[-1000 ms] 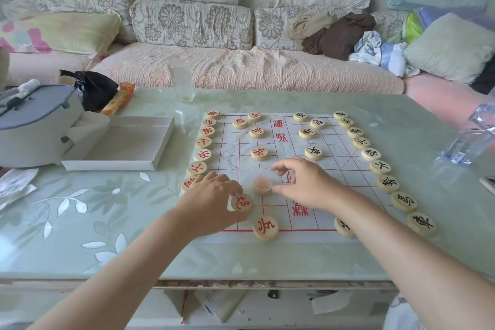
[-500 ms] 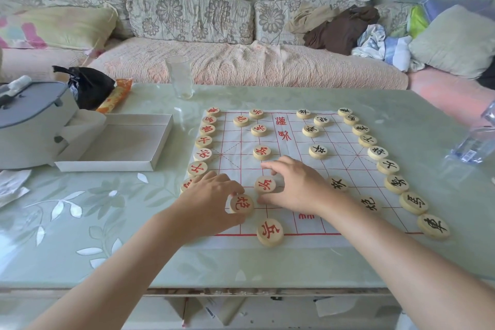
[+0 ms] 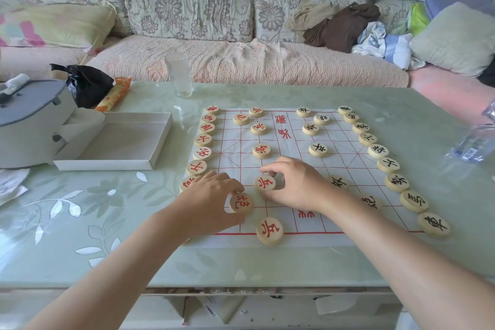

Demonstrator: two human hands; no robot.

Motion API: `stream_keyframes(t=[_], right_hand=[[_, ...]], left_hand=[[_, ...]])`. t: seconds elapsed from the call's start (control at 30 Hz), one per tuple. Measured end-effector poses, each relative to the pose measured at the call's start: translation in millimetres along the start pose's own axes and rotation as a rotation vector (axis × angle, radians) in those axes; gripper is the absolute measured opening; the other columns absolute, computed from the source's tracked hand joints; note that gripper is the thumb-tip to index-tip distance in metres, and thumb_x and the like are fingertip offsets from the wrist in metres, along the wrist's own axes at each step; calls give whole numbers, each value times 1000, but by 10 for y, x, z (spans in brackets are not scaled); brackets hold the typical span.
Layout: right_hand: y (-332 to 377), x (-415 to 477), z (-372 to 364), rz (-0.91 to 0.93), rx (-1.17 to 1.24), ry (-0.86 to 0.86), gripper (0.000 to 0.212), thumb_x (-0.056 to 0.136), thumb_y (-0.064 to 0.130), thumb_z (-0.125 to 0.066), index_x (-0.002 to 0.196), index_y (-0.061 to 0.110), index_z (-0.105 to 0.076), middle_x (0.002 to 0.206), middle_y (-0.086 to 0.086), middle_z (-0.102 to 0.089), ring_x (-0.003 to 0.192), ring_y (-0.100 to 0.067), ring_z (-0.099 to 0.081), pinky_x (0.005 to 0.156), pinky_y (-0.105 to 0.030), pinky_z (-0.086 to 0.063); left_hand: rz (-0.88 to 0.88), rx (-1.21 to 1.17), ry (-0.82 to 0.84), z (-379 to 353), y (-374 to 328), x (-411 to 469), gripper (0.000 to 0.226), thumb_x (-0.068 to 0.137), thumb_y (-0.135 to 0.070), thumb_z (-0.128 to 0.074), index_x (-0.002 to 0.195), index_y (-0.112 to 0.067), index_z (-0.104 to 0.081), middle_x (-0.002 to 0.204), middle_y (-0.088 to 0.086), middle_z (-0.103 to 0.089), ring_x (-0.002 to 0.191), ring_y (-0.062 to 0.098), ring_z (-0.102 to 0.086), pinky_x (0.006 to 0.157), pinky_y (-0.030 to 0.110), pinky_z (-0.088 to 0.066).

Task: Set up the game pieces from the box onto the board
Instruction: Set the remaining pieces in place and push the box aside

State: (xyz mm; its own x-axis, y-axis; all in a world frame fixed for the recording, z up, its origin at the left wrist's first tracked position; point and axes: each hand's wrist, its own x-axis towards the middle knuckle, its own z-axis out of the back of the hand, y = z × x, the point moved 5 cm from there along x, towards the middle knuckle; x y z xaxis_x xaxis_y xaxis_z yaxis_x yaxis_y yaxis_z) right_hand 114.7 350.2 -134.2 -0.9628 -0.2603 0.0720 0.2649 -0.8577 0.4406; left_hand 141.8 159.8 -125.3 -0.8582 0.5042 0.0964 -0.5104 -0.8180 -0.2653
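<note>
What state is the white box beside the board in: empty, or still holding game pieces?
Empty, as far as shows: the white box lies open, its bare floor without pieces; the near wall hides a strip.

Left hand (image 3: 206, 201) pinches red piece (image 3: 241, 203) on board (image 3: 286, 147), near side. Right hand (image 3: 297, 185) pinches second red piece (image 3: 265, 183) just beside it. Open white box (image 3: 120, 142) sits left of board on table (image 3: 267, 268).
</note>
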Motion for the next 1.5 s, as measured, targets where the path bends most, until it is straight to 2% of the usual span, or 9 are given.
stream_keyframes(t=[0.37, 0.53, 0.67, 0.87, 1.0, 1.1, 1.2, 1.33, 1.5], right_hand=[[6, 3, 20, -23, -31, 37, 60, 76, 57, -72, 130, 33, -61, 122, 12, -57, 116, -10, -51, 99, -34, -45], [35, -22, 39, -11, -44, 39, 55, 73, 54, -74, 123, 36, -63, 113, 14, -55, 108, -11, -52, 93, -33, -45], [200, -61, 132, 36, -34, -30, 57, 80, 48, -72, 133, 32, -58, 119, 14, -53, 98, -4, -45, 91, -27, -42], [823, -176, 20, 209, -4, 35, 38, 84, 37, -70, 122, 36, -64, 108, 18, -59, 88, 1, -44, 76, -17, -38], [1152, -237, -161, 266, -11, 83, 34, 82, 36, -70, 115, 36, -65, 103, 20, -61, 85, -1, -46, 79, -25, -39], [1317, -268, -291, 291, -62, 114, 36, 81, 40, -70, 117, 38, -64, 106, 19, -63, 92, -4, -48, 80, -25, -36], [1445, -305, -381, 295, -84, 100, 36, 80, 45, -71, 114, 36, -64, 109, 17, -65, 101, -9, -56, 89, -27, -40], [1519, -329, -471, 275, -94, 54, 28, 79, 46, -71, 102, 33, -62, 83, 21, -57, 87, -10, -52, 88, -28, -42], [1526, -310, -534, 269, -85, 57, 35, 76, 53, -69, 103, 33, -60, 94, 17, -66, 89, -6, -57, 89, -28, -42]], left_hand=[[8, -7, 12, -9, 9, 12, 53, 79, -59, -62, 126, -37, -53, 118, -15, -54, 112, 9, -43, 92, 23, -34], [6, -6, 18, -9, 13, 4, 57, 77, -61, -63, 128, -37, -52, 118, -16, -53, 115, 9, -43, 93, 23, -33], [19, -53, -26, 128, 71, -39, 61, 76, -65, -61, 129, -38, -50, 113, -20, -53, 112, 6, -42, 97, 26, -36], [69, -101, -141, 448, 331, -359, 30, 80, -40, -70, 107, -35, -59, 94, -19, -54, 89, 4, -47, 79, 23, -41], [147, -58, 19, 498, 511, -688, 39, 71, -56, -72, 103, -42, -54, 94, -23, -52, 88, -6, -46, 69, 11, -36], [233, 2, 74, 494, 621, -860, 51, 62, -70, -69, 102, -42, -53, 93, -24, -52, 85, -7, -47, 67, 14, -37], [292, 44, 86, 442, 655, -943, 58, 58, -76, -67, 101, -40, -54, 93, -24, -54, 82, -3, -49, 66, 18, -38], [296, 59, 63, 393, 608, -958, 58, 58, -77, -66, 99, -37, -57, 94, -22, -57, 84, 2, -51, 70, 22, -39], [242, 5, 102, 415, 641, -933, 48, 67, -64, -71, 106, -39, -60, 98, -22, -58, 87, 2, -50, 70, 21, -35]])
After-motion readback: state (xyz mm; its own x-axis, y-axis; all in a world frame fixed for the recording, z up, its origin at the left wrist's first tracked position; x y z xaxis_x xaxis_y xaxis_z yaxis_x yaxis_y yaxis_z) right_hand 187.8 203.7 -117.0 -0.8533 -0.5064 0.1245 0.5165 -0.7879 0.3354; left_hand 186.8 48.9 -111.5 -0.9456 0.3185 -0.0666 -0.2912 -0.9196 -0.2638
